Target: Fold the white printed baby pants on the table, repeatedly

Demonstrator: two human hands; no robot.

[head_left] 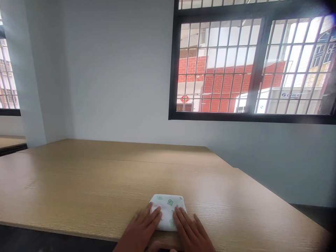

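A small folded white cloth (168,206) with little green prints lies on the wooden table (105,182) near its front edge. My left hand (141,229) rests flat on the cloth's left side, fingers stretched out. On the cloth's right side lies my right hand (190,231), also flat with fingers extended. Both hands press on the cloth's near part. The far half of the cloth shows beyond the fingertips.
The table runs wide to the left and back toward a white wall (118,70). A barred window (252,66) is at the upper right. The table's right edge drops off to a dark floor (315,213). Another table surface (10,141) shows at far left.
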